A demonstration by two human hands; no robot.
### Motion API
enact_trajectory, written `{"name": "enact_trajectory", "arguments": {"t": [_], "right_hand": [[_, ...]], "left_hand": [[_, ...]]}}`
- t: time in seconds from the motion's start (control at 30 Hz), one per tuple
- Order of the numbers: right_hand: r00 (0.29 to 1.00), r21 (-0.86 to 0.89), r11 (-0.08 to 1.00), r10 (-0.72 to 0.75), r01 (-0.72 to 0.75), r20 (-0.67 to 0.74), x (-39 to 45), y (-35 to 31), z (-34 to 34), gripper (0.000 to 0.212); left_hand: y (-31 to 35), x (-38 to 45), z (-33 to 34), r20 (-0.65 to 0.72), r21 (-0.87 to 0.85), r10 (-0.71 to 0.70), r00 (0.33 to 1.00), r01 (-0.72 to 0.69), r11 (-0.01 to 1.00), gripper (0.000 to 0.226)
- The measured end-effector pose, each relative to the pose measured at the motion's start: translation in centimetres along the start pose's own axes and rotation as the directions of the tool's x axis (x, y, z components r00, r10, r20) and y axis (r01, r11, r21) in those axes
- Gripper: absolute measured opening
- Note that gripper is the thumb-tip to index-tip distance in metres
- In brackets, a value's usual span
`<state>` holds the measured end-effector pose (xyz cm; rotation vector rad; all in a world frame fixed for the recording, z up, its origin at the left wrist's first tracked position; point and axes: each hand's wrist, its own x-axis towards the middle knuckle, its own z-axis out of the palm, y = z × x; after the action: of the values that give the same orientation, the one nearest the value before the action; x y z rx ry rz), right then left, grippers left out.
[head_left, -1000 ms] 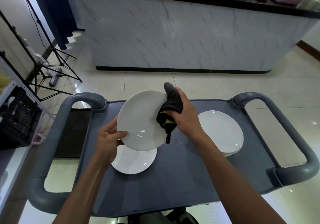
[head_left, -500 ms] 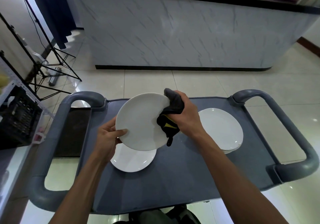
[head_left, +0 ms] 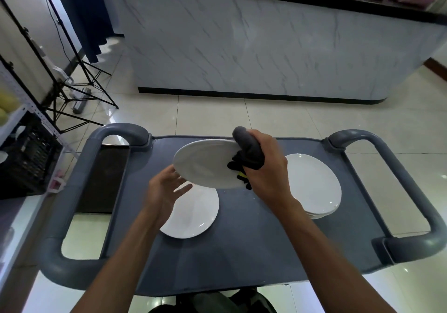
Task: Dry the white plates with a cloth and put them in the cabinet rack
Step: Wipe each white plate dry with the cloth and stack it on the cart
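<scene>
Right hand (head_left: pixel 263 167): fist closed around a dark grey cloth (head_left: pixel 248 150), which is bunched against the right edge of a white plate (head_left: pixel 205 165). A bit of yellow shows in the folds below the knuckles. The plate is gripped through the cloth and sits tilted, its face turned up and toward the camera, raised above the cart top.

Left hand (head_left: pixel 165 191): open, fingers (head_left: pixel 185 189) spread and loosely curved, palm up under the lower left rim of the held plate. Whether the fingertips actually touch the rim — cannot tell; the hand has nothing in its grasp.

Directly under the left hand, a single white plate (head_left: pixel 193 215) lies flat on the cart top, partly hidden by the wrist and the held plate. To the right, well apart from it, a stack of white plates (head_left: pixel 314 186) rests flat — several rims visible at its near edge, count unclear.

All of this is on a grey-blue utility cart (head_left: pixel 242 252) with rounded handles at both ends. Beyond it: pale glossy floor tiles (head_left: pixel 278 119) and a marble-patterned counter front (head_left: pixel 242 46) with a dark top. Far left: black tripod legs (head_left: pixel 79 87) and a black crate (head_left: pixel 26 153) on a shelf.
</scene>
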<state>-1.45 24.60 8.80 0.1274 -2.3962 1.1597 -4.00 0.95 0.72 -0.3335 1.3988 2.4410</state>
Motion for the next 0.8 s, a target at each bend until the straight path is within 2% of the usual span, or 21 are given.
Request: {"name": "enact_trajectory", "arguments": {"t": [0.07, 0.13, 0.23, 0.33, 0.53, 0.7, 0.8], "right_hand": [[0.992, -0.068, 0.992, -0.110, 0.107, -0.054, -0.3, 0.1, -0.3, 0.062], [0.961, -0.145, 0.961, -0.252, 0.235, -0.111, -0.5, 0.1, -0.6, 0.065], [0.904, -0.220, 0.904, -0.402, 0.367, -0.143, -0.8, 0.1, -0.6, 0.054], [0.884, -0.260, 0.870, -0.456, 0.418, -0.105, -1.1, 0.0, -0.4, 0.063], [0.845, -0.235, 0.836, -0.527, 0.496, -0.093, -2.1, -0.1, -0.5, 0.051], [0.830, -0.212, 0.821, -0.553, 0.530, -0.068, -2.8, 0.7, -0.7, 0.049], [0.826, -0.187, 0.813, -0.563, 0.552, -0.012, -3.2, 1.1, -0.7, 0.046]], "left_hand": [[0.1, 0.1, -0.3, -0.049, -0.094, -0.125, 0.991, 0.120, 0.988, 0.032], [0.4, 0.1, -0.4, -0.069, -0.087, -0.262, 0.963, 0.255, 0.963, 0.048], [1.1, 0.1, -0.2, -0.009, -0.039, -0.434, 0.901, 0.433, 0.900, 0.083], [1.7, 0.1, 0.3, 0.056, 0.002, -0.515, 0.855, 0.516, 0.856, 0.094], [2.3, -0.5, 1.3, 0.085, -0.049, -0.530, 0.844, 0.535, 0.844, 0.062], [2.2, -1.0, 2.0, 0.061, -0.265, -0.427, 0.902, 0.427, 0.865, 0.023], [2.5, -0.9, 2.0, 0.040, -0.395, -0.378, 0.925, 0.362, 0.844, 0.012]]}}
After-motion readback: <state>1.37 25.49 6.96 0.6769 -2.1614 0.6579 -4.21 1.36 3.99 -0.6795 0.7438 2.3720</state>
